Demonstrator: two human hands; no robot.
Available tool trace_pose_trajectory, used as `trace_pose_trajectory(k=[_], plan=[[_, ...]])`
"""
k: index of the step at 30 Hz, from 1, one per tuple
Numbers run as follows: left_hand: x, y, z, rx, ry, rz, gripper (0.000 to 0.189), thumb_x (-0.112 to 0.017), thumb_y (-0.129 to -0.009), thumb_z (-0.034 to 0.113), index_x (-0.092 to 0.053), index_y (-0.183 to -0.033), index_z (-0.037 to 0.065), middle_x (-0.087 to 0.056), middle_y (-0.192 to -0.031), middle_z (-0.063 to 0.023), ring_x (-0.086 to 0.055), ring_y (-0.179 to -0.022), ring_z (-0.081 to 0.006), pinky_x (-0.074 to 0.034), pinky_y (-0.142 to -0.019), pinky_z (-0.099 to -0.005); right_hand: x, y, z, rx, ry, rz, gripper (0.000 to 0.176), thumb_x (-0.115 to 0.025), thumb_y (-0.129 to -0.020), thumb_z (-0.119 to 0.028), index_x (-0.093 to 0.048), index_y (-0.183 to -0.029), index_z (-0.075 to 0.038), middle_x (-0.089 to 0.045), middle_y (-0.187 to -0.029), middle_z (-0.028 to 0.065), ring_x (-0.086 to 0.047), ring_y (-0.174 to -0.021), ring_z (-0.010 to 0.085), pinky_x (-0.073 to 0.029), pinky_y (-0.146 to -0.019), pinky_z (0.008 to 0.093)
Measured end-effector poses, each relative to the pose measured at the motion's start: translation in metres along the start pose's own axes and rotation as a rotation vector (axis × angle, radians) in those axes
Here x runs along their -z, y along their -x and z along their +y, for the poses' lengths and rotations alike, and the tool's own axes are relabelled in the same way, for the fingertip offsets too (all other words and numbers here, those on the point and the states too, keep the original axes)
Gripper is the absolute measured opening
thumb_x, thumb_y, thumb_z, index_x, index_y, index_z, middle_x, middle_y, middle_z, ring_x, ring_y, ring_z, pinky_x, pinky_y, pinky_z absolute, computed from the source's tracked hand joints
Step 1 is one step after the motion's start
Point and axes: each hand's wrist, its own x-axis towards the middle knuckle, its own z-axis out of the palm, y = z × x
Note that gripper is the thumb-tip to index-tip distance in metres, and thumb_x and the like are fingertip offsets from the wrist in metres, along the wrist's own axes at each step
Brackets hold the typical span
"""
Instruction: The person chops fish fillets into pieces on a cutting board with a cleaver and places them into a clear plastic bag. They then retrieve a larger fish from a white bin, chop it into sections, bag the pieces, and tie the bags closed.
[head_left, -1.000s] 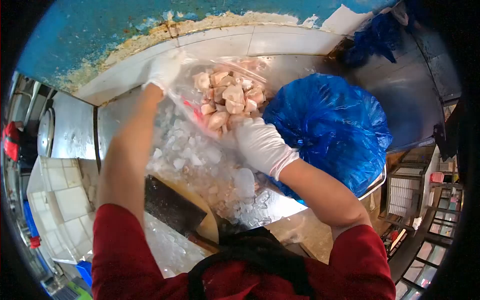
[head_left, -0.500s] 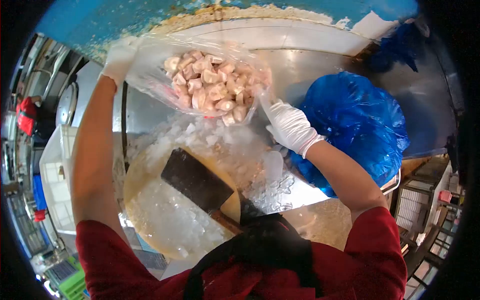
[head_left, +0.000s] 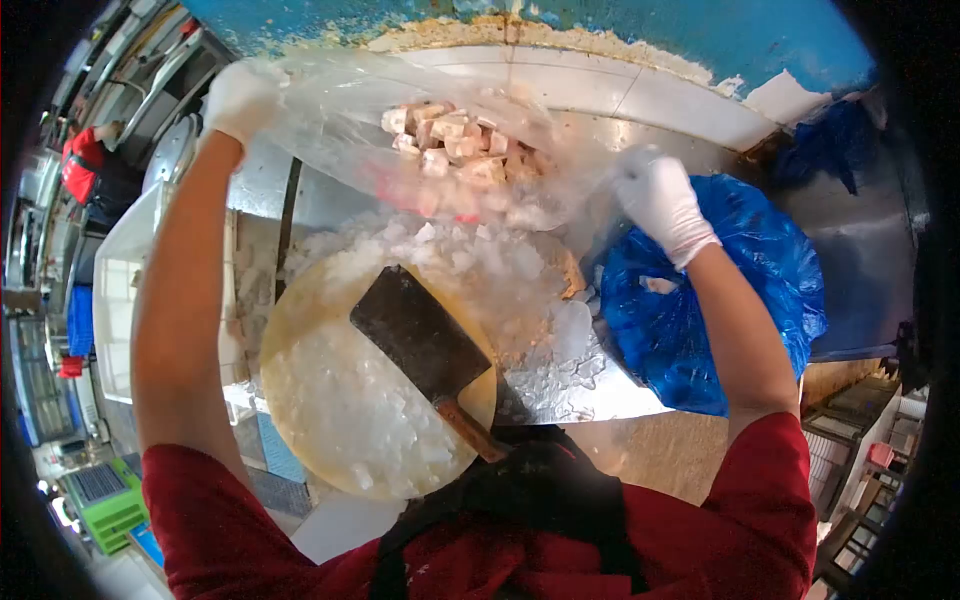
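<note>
A clear plastic bag (head_left: 340,110) is stretched between my two gloved hands, with several pale pink chunks (head_left: 470,150) inside. My left hand (head_left: 243,98) is closed on its upper left end. At its right end my right hand (head_left: 665,200) grips the plastic in a fist, above a blue plastic bag (head_left: 745,290). Beneath the clear bag lies crushed ice (head_left: 450,250) on a metal surface. A cleaver (head_left: 420,333) with a wooden handle rests on a round, ice-covered board (head_left: 340,400) close to my body.
A white crate (head_left: 120,320) stands at the left, and a green crate (head_left: 110,505) is at the lower left. Far left is a person in red (head_left: 83,165). A blue and white wall (head_left: 640,50) runs behind the surface. More blue plastic (head_left: 830,145) hangs at the upper right.
My right hand has moved right and up, spreading the clear bag wider. The chunks lie further right in view. A pale piece now shows on the blue bag. The whole view has shifted.
</note>
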Motion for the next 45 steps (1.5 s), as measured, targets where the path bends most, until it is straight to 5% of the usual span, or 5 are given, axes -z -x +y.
trace_pose_trajectory(k=[4,22,26,31,45], plan=[[0.112,-0.028,0.038,1.143,1.37,-0.209,0.024,-0.051,-0.099,0.017,-0.068,-0.1,-0.001,-0.07,-0.084,-0.0055,-0.061,-0.061,-0.0148,-0.053,-0.059,-0.0276,0.058,-0.012,-0.029,0.012,-0.26,0.136,0.021,-0.063,-0.084,-0.02,-0.064,-0.081,0.001,-0.064,-0.081,0.025,-0.064,-0.08,0.0428,-0.052,-0.071,0.0429],[0.231,-0.031,-0.123,0.276,0.278,-0.064,0.055,-0.066,-0.09,0.028,-0.056,-0.139,0.006,-0.059,-0.138,-0.0081,-0.056,-0.121,-0.0185,-0.045,-0.102,-0.0316,-0.042,-0.039,0.02,0.044,-0.062,-0.151,0.048,-0.06,-0.084,-0.02,-0.058,-0.13,-0.007,-0.067,-0.114,0.0257,-0.064,-0.108,0.041,-0.052,-0.093,0.0436],[0.347,-0.066,-0.006,0.644,2.182,-0.252,0.022,-0.045,-0.105,0.017,-0.048,-0.093,-0.002,-0.034,-0.065,0.0,-0.036,-0.059,-0.0132,-0.034,-0.06,-0.0331,-0.132,-0.008,0.027,-0.103,-0.012,-0.141,0.054,-0.064,-0.087,-0.028,-0.056,-0.135,-0.005,-0.069,-0.108,0.0254,-0.066,-0.1,0.0418,-0.052,-0.093,0.0453],[0.41,0.027,-0.001,0.159,0.599,-0.12,0.047,-0.048,-0.102,0.018,-0.036,-0.141,-0.006,-0.049,-0.131,-0.0128,-0.053,-0.104,-0.0171,-0.051,-0.073,-0.0282,-0.119,-0.043,0.012,-0.386,-0.6,-0.406,0.021,-0.068,-0.087,-0.021,-0.075,-0.09,-0.002,-0.072,-0.081,0.0149,-0.07,-0.08,0.0231,-0.056,-0.081,0.0373],[0.393,0.225,0.117,0.904,1.433,0.575,0.057,-0.061,-0.095,0.014,-0.041,-0.139,-0.017,-0.061,-0.123,-0.0142,-0.04,-0.063,0.001,-0.034,-0.052,-0.013,-0.053,0.024,-0.421,0.976,-0.946,-0.399,0.034,-0.068,-0.088,-0.03,-0.071,-0.118,-0.013,-0.07,-0.118,0.0121,-0.067,-0.102,0.0222,-0.049,-0.093,0.0344]])
